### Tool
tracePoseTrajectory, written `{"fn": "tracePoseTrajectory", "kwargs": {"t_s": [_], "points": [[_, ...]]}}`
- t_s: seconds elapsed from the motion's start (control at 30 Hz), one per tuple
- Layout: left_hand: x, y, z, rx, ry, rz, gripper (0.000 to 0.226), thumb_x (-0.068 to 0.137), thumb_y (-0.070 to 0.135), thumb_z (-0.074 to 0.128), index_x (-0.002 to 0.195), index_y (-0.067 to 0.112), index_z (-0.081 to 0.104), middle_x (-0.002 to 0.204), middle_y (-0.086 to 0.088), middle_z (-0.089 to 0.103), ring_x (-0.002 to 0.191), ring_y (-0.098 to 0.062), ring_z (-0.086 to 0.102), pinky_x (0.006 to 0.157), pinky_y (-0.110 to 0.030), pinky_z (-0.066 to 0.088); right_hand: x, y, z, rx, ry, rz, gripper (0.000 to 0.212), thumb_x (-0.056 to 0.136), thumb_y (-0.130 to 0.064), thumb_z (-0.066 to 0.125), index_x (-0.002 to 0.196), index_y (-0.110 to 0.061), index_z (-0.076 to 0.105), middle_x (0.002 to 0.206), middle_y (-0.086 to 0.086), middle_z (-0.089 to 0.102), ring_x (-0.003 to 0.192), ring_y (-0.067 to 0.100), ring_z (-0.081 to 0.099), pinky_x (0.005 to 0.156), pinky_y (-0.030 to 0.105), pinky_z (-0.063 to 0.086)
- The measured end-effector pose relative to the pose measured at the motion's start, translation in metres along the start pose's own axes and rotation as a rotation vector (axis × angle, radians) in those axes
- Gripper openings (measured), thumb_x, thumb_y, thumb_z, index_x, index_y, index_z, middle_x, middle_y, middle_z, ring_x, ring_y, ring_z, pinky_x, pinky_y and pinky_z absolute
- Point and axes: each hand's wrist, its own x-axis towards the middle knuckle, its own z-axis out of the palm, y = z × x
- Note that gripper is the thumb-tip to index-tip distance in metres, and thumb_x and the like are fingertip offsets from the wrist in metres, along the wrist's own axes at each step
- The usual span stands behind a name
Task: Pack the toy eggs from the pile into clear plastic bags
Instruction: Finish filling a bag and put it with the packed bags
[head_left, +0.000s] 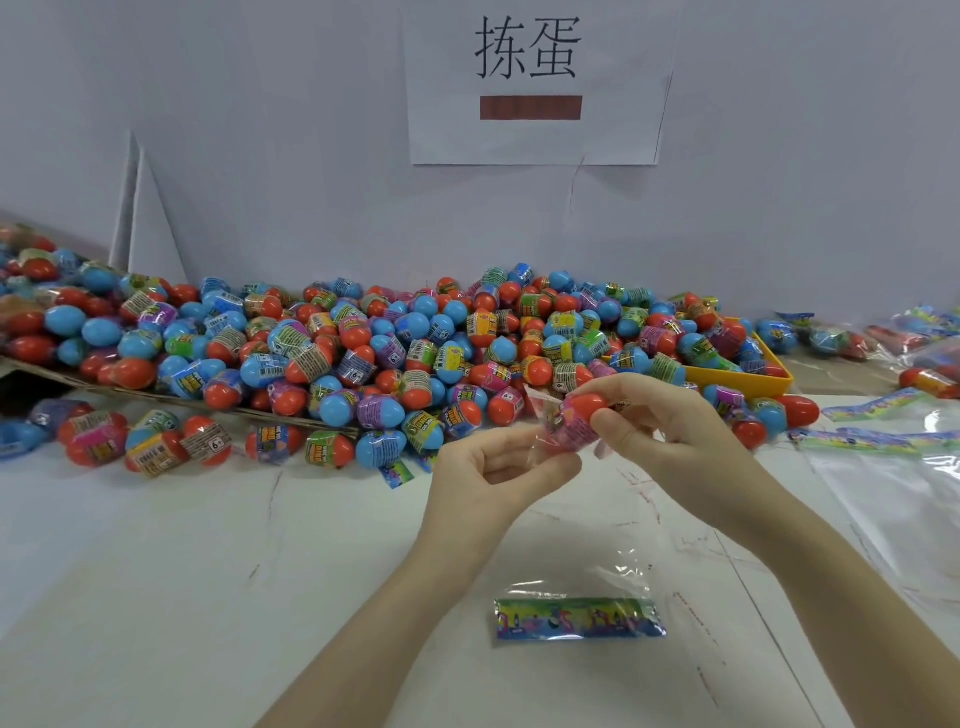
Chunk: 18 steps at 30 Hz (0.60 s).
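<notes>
While held up over the white table (156, 597), egg (582, 415) sits between both hands: red top, purple wrapper, tilted, red end toward right hand. Right hand (660, 421) grips egg from above w/ thumb and curled fingers on red end. Left hand (498, 467) pinches edge of thin clear bag (545, 423) just at lower end of egg, thumb and forefinger closed on the plastic. Cannot tell if egg is already partly inside bag or only touching it; plastic is too clear and crumpled there.

Behind both hands, big pile of eggs (363, 343), red and blue, w/ colour wrappers, spread along the wall and partly on a cardboard sheet (156, 397) to far left of left hand. Behind right hand, yellow tray (748, 382), half buried by eggs. Near side of hands, close to wrists, flat empty bag w/ colour header strip (579, 618) lies on table. To right of right hand, more empty bags (893, 467) w/ same strips, and further back some packed bags (930, 338). Above the pile, on the wall, paper sign (530, 83) w/ two characters and a dark red bar.
</notes>
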Motion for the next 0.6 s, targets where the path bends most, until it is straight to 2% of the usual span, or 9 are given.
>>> {"fn": "tracePoseTrajectory", "kwargs": {"t_s": [0.13,0.23,0.33,0.47,0.53,0.6], "points": [[-0.0008,0.0025,-0.0005,-0.018,-0.029,-0.015,0.016,0.070,0.013,0.075,0.080,0.026,0.074,0.079,0.000,0.074,0.073,-0.008,0.067,0.062,-0.016,0.052,-0.0001,0.0019,0.0000,-0.024,-0.002,-0.004,0.024,0.088,-0.021,0.055,0.088,-0.045,0.051,0.082,-0.020,0.058,0.071,0.002,0.054,0.061,0.008,0.043],[-0.0008,0.0032,-0.0006,-0.023,-0.063,-0.050,0.015,0.068,0.017,0.074,0.082,0.024,0.074,0.079,-0.001,0.074,0.074,-0.011,0.067,0.064,-0.019,0.054,-0.0016,0.0031,-0.0009,0.025,-0.002,0.023,0.019,0.085,-0.023,0.057,0.088,-0.040,0.049,0.079,-0.019,0.059,0.074,0.003,0.054,0.066,0.010,0.046],[-0.0009,0.0031,-0.0004,-0.018,-0.126,-0.095,0.015,0.071,0.016,0.073,0.085,0.021,0.073,0.082,-0.004,0.074,0.074,-0.014,0.068,0.065,-0.019,0.054,-0.0021,0.0029,-0.0011,-0.025,-0.016,0.000,0.012,0.083,-0.026,0.056,0.081,-0.037,0.053,0.073,-0.022,0.058,0.075,0.005,0.052,0.066,0.012,0.044],[-0.0009,0.0020,-0.0008,-0.008,-0.188,-0.098,0.033,0.058,0.037,0.072,0.084,0.017,0.076,0.085,-0.008,0.073,0.073,-0.015,0.068,0.071,-0.024,0.055,-0.0007,0.0003,0.0023,-0.143,-0.076,-0.031,0.020,0.088,-0.027,0.053,0.078,-0.044,0.053,0.070,-0.024,0.057,0.079,0.000,0.048,0.063,0.008,0.037],[-0.0005,0.0012,-0.0012,-0.020,-0.208,-0.102,0.032,0.059,0.039,0.070,0.083,0.018,0.076,0.083,-0.007,0.073,0.073,-0.014,0.067,0.076,-0.030,0.055,-0.0005,-0.0015,0.0026,-0.155,-0.092,-0.042,0.012,0.086,-0.039,0.048,0.080,-0.048,0.054,0.070,-0.032,0.058,0.078,-0.005,0.045,0.064,0.006,0.033],[0.0006,0.0003,-0.0023,-0.058,-0.200,-0.116,0.029,0.060,0.040,0.069,0.080,0.020,0.077,0.078,-0.002,0.073,0.071,-0.012,0.067,0.073,-0.026,0.055,-0.0009,-0.0024,0.0017,-0.122,-0.093,-0.033,0.018,0.074,-0.057,0.040,0.085,-0.052,0.054,0.079,-0.042,0.054,0.083,-0.011,0.043,0.068,0.003,0.031]]}}
